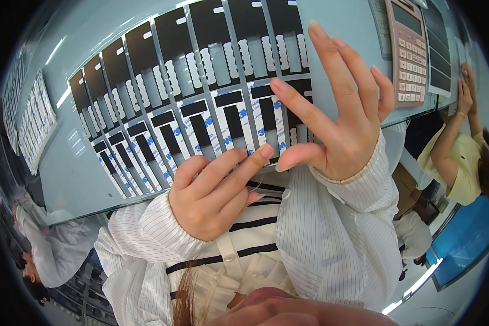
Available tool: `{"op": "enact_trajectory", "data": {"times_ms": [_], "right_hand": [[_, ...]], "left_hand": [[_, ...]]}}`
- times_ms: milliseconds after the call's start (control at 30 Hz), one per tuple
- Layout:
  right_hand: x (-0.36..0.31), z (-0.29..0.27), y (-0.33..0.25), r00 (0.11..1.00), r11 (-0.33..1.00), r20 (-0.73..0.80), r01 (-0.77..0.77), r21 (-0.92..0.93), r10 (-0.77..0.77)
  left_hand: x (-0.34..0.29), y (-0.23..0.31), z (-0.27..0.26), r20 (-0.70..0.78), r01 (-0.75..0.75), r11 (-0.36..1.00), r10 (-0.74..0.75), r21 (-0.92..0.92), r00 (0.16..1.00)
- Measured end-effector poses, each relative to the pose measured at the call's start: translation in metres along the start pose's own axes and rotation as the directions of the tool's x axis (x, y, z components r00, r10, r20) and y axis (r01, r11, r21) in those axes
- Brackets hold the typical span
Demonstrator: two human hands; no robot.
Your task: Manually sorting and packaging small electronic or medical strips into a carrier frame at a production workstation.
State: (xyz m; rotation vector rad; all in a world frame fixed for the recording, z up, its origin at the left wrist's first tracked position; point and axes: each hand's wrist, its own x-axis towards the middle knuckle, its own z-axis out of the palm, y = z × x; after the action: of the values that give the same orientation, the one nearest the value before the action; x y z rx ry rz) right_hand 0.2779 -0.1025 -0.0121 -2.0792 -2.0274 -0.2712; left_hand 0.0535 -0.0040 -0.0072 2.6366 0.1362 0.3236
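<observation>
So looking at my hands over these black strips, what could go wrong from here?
1. The left hand and right hand pinch at the near edge of the strip sheet; pulling unevenly could skew or crease a strip.
2. The sheet lies at the table edge, so it could slide off.
3. The right hand's raised fingers are close to the pink calculator and might bump it.

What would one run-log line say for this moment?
left hand: fingertips on strip sheet | right hand: fingers spread above sheet | calculator on table

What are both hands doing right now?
Left hand: curled, fingertips on the strip sheet, gripping nothing.
Right hand: open, fingers spread, holding nothing.
</observation>
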Motion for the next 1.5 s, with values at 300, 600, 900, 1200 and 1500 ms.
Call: {"op": "enact_trajectory", "data": {"times_ms": [300, 600, 900, 1200, 1500], "right_hand": [[-0.019, -0.031, -0.005, 0.980, 0.958, 0.086, 0.156, 0.241, -0.181], [-0.034, -0.025, -0.037, 0.963, 0.071, 0.244, -0.237, 0.969, -0.112], [-0.054, -0.019, -0.044, 0.891, -0.180, 0.428, -0.451, 0.874, -0.154], [-0.050, -0.008, -0.064, 0.857, -0.432, 0.464, -0.513, 0.742, -0.222], [-0.048, -0.003, -0.077, 0.875, -0.412, 0.476, -0.468, 0.782, -0.089]], "left_hand": [[0.000, 0.003, -0.001, -0.064, -0.042, 0.998, 0.040, -0.035, 0.997], [-0.008, 0.003, -0.017, -0.151, -0.134, 0.930, 0.087, -0.341, 0.985], [-0.027, 0.008, -0.016, 0.120, 0.166, 0.665, -0.115, -0.729, 0.986], [-0.029, 0.006, -0.021, 0.036, 0.085, 0.585, -0.096, -0.806, 0.995], [-0.027, 0.009, -0.018, -0.003, 0.140, 0.542, -0.254, -0.829, 0.967]]}}
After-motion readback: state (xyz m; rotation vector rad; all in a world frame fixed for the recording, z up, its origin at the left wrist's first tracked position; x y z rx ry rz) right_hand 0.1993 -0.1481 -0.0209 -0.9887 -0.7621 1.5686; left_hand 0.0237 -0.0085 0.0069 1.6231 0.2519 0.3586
